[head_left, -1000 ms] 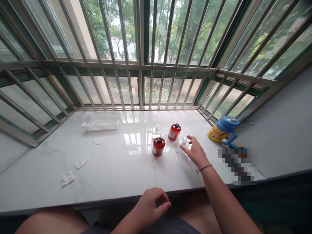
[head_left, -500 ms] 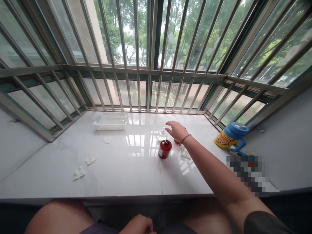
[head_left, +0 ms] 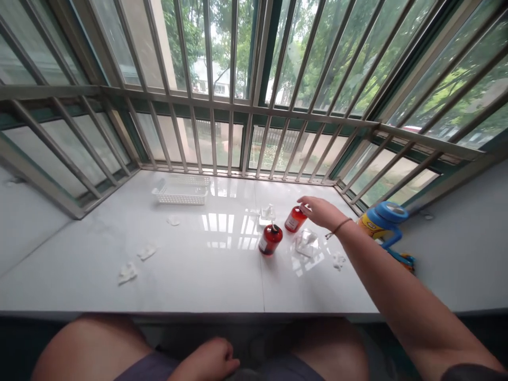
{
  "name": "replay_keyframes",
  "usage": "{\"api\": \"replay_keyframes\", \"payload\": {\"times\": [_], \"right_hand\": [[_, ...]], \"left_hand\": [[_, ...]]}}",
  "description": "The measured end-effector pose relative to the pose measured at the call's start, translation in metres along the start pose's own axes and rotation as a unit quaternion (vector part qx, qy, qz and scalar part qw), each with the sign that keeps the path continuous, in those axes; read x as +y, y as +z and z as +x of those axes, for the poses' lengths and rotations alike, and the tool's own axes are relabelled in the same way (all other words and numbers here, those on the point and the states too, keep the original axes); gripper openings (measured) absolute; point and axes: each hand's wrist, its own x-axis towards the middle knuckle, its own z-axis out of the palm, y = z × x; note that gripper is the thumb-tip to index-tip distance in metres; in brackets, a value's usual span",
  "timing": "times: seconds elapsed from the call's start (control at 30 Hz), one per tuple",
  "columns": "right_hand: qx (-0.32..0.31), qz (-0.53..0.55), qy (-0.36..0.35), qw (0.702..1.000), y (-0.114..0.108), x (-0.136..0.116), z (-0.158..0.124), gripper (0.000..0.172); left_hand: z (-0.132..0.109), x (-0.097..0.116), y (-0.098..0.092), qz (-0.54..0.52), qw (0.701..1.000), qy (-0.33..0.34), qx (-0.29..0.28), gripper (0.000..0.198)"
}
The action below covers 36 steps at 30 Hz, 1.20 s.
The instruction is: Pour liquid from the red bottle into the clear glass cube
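My right hand [head_left: 320, 211] reaches over the white ledge, fingers curled around the top of a red bottle [head_left: 294, 219] with a pale label. The fingers cover that bottle's neck and cap. Just left of it and nearer to me stands a second red bottle [head_left: 270, 240] with a dark top, untouched. A small clear container [head_left: 307, 243] lies below my right wrist, and a white crumpled piece on a clear holder [head_left: 267, 214] sits behind the second bottle. My left hand [head_left: 212, 357] rests on my lap, its fingers curled closed, with nothing seen in it.
A white perforated basket [head_left: 181, 197] stands at the back left. Crumpled white tissues [head_left: 127, 273] lie on the left of the ledge [head_left: 214, 286], another tissue [head_left: 338, 261] by my right forearm. A blue and yellow jug [head_left: 383, 218] stands at right. Metal bars [head_left: 238, 106] line the window.
My right hand has moved right from above the clear holder to the top of the farther red bottle, which now shows more fully. The view has shifted slightly; my left hand stays on my lap.
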Motion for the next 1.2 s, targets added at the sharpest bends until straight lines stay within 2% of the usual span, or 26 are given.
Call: {"api": "replay_keyframes", "payload": {"times": [0.07, 0.13, 0.23, 0.37, 0.47, 0.53, 0.63, 0.77, 0.87, 0.93, 1.0, 1.07, 1.13, 1.2], "right_hand": [[0.016, 0.017, 0.025, 0.999, 0.001, 0.020, -0.034, 0.043], [0.027, 0.047, 0.054, 0.997, 0.014, 0.036, -0.068, 0.055], [0.069, 0.200, 0.100, 0.972, 0.050, 0.046, -0.107, 0.062], [0.101, 0.242, 0.119, 0.958, 0.094, 0.040, -0.133, 0.058], [0.126, 0.264, 0.133, 0.947, 0.107, 0.028, -0.144, 0.056], [0.131, 0.274, 0.135, 0.943, 0.108, 0.016, -0.152, 0.055], [0.113, 0.274, 0.110, 0.949, 0.106, -0.005, -0.164, 0.054], [0.094, 0.300, 0.078, 0.946, 0.108, -0.039, -0.175, 0.058], [0.079, 0.318, 0.063, 0.943, 0.111, -0.064, -0.179, 0.048], [0.071, 0.327, 0.054, 0.941, 0.112, -0.080, -0.182, 0.043], [0.061, 0.344, 0.049, 0.936, 0.114, -0.095, -0.186, 0.044], [0.046, 0.370, 0.048, 0.927, 0.115, -0.108, -0.191, 0.051], [0.033, 0.402, 0.057, 0.913, 0.118, -0.118, -0.197, 0.061], [0.020, 0.435, 0.065, 0.898, 0.121, -0.125, -0.202, 0.070]], "left_hand": [[0.003, 0.003, 0.001, -0.009, 1.000, 0.006, 0.002, 0.027], [0.006, 0.010, 0.001, -0.024, 0.999, 0.020, 0.005, 0.024], [0.006, 0.027, -0.003, -0.049, 0.998, 0.044, 0.013, 0.023], [0.000, 0.055, -0.010, -0.091, 0.993, 0.076, 0.005, 0.022], [-0.004, 0.070, -0.015, -0.129, 0.986, 0.106, -0.005, 0.020], [-0.005, 0.079, -0.020, -0.136, 0.982, 0.128, 0.008, 0.019], [-0.004, 0.094, -0.032, -0.127, 0.975, 0.170, 0.071, 0.017], [0.000, 0.117, -0.051, -0.133, 0.950, 0.237, 0.154, 0.011], [0.005, 0.132, -0.059, -0.151, 0.925, 0.267, 0.223, 0.006], [0.010, 0.138, -0.060, -0.167, 0.898, 0.286, 0.288, 0.023], [0.017, 0.140, -0.059, -0.173, 0.872, 0.300, 0.347, 0.053], [0.025, 0.140, -0.059, -0.169, 0.864, 0.295, 0.372, 0.079], [0.032, 0.138, -0.059, -0.168, 0.872, 0.277, 0.368, 0.084], [0.037, 0.137, -0.061, -0.173, 0.878, 0.263, 0.360, 0.079]]}}
